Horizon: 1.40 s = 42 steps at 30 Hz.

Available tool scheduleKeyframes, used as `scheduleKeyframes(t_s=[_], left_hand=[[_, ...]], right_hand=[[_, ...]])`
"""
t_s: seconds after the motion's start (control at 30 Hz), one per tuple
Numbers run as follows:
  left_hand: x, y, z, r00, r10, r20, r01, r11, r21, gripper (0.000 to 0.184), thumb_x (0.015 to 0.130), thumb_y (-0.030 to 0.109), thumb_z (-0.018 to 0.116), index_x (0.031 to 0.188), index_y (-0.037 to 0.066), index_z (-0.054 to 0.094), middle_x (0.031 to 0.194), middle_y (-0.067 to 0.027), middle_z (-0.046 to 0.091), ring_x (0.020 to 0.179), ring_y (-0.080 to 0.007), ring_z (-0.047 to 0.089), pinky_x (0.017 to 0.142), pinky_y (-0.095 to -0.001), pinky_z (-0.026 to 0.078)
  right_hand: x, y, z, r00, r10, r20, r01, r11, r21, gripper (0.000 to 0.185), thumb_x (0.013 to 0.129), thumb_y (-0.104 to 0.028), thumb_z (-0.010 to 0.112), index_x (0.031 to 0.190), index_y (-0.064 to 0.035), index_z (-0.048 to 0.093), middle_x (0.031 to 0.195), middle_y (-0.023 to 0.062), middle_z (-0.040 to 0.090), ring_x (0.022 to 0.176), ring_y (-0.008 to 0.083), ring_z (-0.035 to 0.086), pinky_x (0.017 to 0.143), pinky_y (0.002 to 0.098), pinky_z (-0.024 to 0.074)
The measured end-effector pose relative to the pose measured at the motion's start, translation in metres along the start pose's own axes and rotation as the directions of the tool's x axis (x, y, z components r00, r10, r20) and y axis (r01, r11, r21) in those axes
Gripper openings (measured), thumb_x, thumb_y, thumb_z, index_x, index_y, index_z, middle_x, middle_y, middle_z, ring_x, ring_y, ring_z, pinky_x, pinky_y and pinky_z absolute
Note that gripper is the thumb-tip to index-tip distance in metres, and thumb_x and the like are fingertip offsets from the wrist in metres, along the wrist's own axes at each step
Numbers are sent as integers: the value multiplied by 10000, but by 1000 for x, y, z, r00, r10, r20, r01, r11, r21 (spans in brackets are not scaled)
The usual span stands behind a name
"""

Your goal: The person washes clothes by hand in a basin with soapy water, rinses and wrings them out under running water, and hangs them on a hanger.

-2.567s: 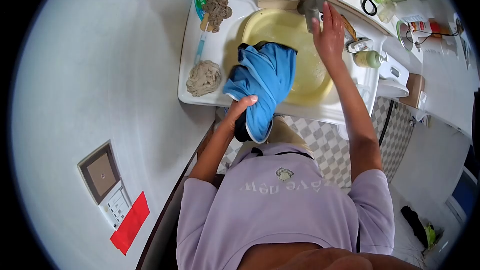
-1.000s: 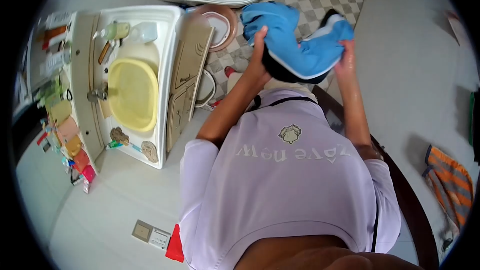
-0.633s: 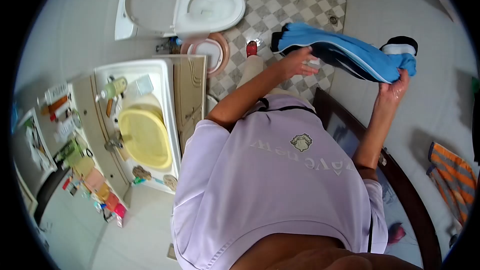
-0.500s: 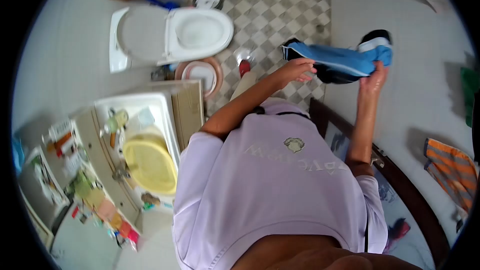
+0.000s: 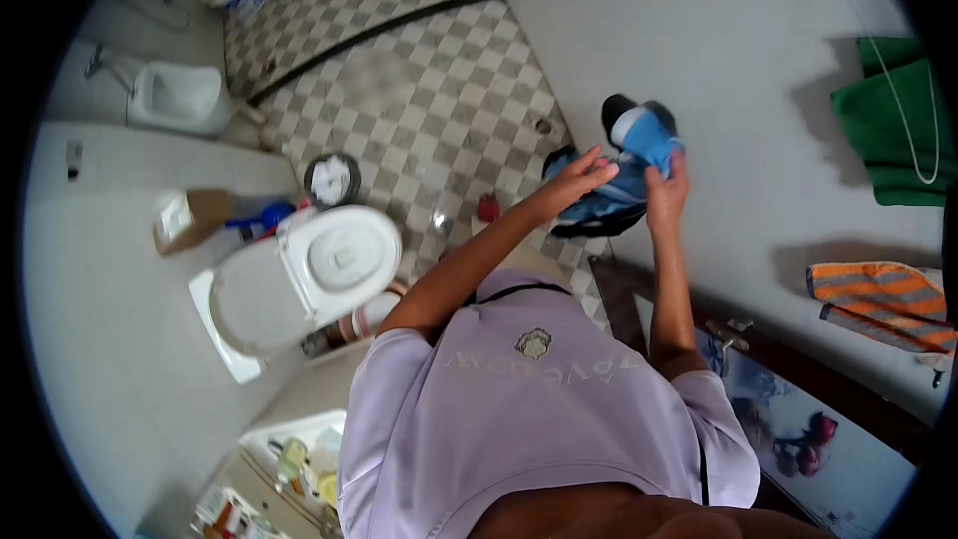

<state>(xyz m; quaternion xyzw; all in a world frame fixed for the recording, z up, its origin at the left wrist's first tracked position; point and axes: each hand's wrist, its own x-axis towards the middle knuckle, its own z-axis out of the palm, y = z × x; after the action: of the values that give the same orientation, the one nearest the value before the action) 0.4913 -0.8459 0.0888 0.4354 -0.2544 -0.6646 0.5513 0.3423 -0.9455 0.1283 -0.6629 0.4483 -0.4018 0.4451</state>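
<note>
A light-blue garment with white and black parts (image 5: 634, 135) hangs in front of me near the right-hand wall. Its exact kind is hard to tell, as it is bunched and folded. My right hand (image 5: 667, 185) is closed on it, thumb and fingers pinching the blue cloth. At the garment's left side, my left hand (image 5: 579, 185) has its fingers stretched out and apart, close to the cloth. Whether those fingertips touch it I cannot tell. Lower dark-blue and black folds dangle below and behind the hands.
To the left stand a toilet (image 5: 344, 260), a waste bin (image 5: 332, 180) and a urinal (image 5: 180, 97). A washbasin counter (image 5: 319, 429) is lower left. A green cloth (image 5: 888, 125) and an orange-striped towel (image 5: 883, 304) hang on the right wall, beyond a door (image 5: 798, 419).
My view has swung, bringing the urinal and more floor into sight. The garment, stretched out sideways before, is now more bunched and hangs down, with my hands closer together.
</note>
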Motion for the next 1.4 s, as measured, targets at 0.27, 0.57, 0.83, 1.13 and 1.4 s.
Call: scheduleKeyframes(t_s=[0.27, 0.57, 0.83, 1.13, 1.4], left_hand=[[80, 85, -6, 994, 59, 91, -61, 998, 25, 599, 819, 447, 653, 1221, 54, 447, 1063, -61, 548, 986, -142, 546, 835, -261, 447], [115, 86, -141, 924, -4, -381, 0, 1000, -11, 379, 873, 379, 586, 999, 21, 578, 852, -18, 581, 772, -109, 510, 753, -257, 411], [150, 120, -282, 956, 70, -285, 35, 936, 350, 415, 882, 396, 546, 1051, 18, 525, 857, -50, 523, 799, -125, 486, 750, -250, 393], [159, 196, -255, 929, -235, 285, 58, 855, 515, 402, 827, 270, 671, 1101, -7, 573, 920, -31, 618, 822, -99, 561, 751, -243, 454], [163, 267, -171, 989, 141, 31, -137, 984, -115, 207, 880, 239, 627, 982, 61, 600, 808, 52, 570, 705, -19, 506, 642, -190, 432]], right_hand=[[54, -24, 33, 942, -182, 282, 253, 937, -240, 366, 756, -114, 666, 1098, -35, 562, 999, 141, 578, 880, 253, 569, 770, 322, 453], [112, -63, 78, 999, -31, 32, 29, 999, 38, 278, 856, -78, 601, 1126, -12, 606, 1092, 49, 606, 1011, 118, 518, 915, 250, 374], [144, -113, 116, 980, -164, -117, 151, 982, -110, 313, 843, -73, 621, 1153, -35, 602, 1109, 43, 616, 972, 111, 536, 892, 250, 398], [175, -128, 120, 962, -269, -44, 193, 784, -591, 365, 832, 26, 554, 1173, -94, 609, 852, 30, 562, 712, 102, 470, 615, 202, 376], [199, -60, 105, 970, -95, -223, 31, 961, -276, 206, 848, 3, 565, 1034, -56, 631, 910, 14, 594, 763, 98, 518, 688, 201, 408]])
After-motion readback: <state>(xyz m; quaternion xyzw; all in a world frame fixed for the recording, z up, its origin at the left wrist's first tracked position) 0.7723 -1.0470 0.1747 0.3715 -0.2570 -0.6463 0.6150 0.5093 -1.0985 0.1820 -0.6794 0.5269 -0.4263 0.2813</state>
